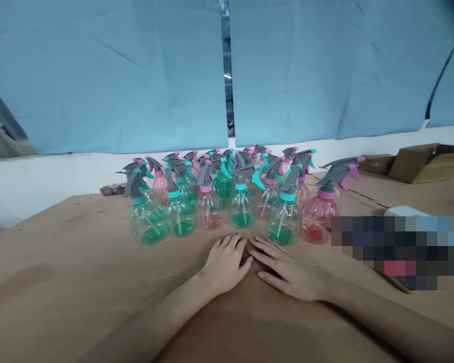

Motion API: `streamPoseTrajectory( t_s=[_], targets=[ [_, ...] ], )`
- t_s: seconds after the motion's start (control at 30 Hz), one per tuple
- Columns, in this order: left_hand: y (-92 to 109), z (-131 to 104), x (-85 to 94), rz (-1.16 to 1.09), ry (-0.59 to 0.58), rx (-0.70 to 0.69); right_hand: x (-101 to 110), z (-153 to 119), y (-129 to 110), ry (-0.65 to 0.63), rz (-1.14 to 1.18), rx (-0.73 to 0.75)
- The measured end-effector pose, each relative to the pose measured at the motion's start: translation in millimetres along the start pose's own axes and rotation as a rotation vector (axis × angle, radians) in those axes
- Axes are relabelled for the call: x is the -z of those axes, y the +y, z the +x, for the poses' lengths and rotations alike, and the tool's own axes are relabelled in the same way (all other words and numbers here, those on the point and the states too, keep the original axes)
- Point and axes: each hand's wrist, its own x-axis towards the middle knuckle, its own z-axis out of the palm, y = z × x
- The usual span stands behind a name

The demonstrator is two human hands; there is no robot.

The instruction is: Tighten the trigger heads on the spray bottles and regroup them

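- Left hand (227, 264) and right hand (291, 272) lie palms down, released, with loosely spread fingers; their inner fingertips nearly meet, and I cannot tell whether they touch; two hands, both between the spray bottles (241, 206) and the near side of the tabletop (60, 262).
- Blue sheeting (136, 75), thin and creased, hangs beyond the far edge of the tabletop; its top is cut off; one dark vertical strip (228, 70) parts it near the middle.
- Brown tabletop, wood-like and flat, with darker smudges; its far left corner shows, while its near edge is out of view; one tabletop.
- Cardboard box (419, 164), angular and open-topped, sits towards the far right corner of the tabletop; its inside is mostly hidden; one such box, with one lower brown cardboard piece (374, 162) beside it.
- White box (412, 214), straight-sided, lies towards the right edge of the tabletop; one box, partly covered by a pixelated patch that makes the things there unreadable.
- Clear plastic spray bottles, rounded and ribbed, stand upright towards the middle of the far edge; grey heads, turquoise or pink collars, green or red colour pooled at the base; six form the front row, four turquoise-collared and two pink-collared; those behind overlap too much for a sure count.
- Thin red-and-yellow wire (366, 196) runs behind the white box; its far end is hidden by the bottles.
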Motion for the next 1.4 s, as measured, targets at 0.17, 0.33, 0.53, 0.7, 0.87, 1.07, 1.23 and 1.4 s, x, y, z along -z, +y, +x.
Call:
streamPoseTrajectory(
  t_s=[0.17,0.33,0.53,0.7,0.87,1.07,1.23,1.4],
  targets=[
    [-9,5,19.9,-0.016,0.198,0.009,3,-1,-3,0.0,0.028,-0.022],
    [-42,28,54.9,-0.152,0.924,0.163,4,1,-3,-0.034,0.02,-0.019],
    [-74,66,62.4,-0.588,0.928,0.282,4,2,-2,-0.052,0.003,-0.025],
    [-78,73,51.9,-0.622,0.858,0.38,6,1,-2,-0.048,0.018,-0.014],
    [-71,50,58.4,-0.594,0.815,0.365,6,0,-3,-0.033,0.038,-0.011],
    [-29,10,62.1,-0.737,0.751,0.281,7,0,-6,-0.018,0.057,-0.033],
    [5,4,53.5,-0.877,0.703,0.19,6,0,-6,0.002,0.088,-0.066],
    [14,20,51.2,-0.949,0.582,0.128,4,1,-5,0.03,0.131,-0.085]
  ],
)
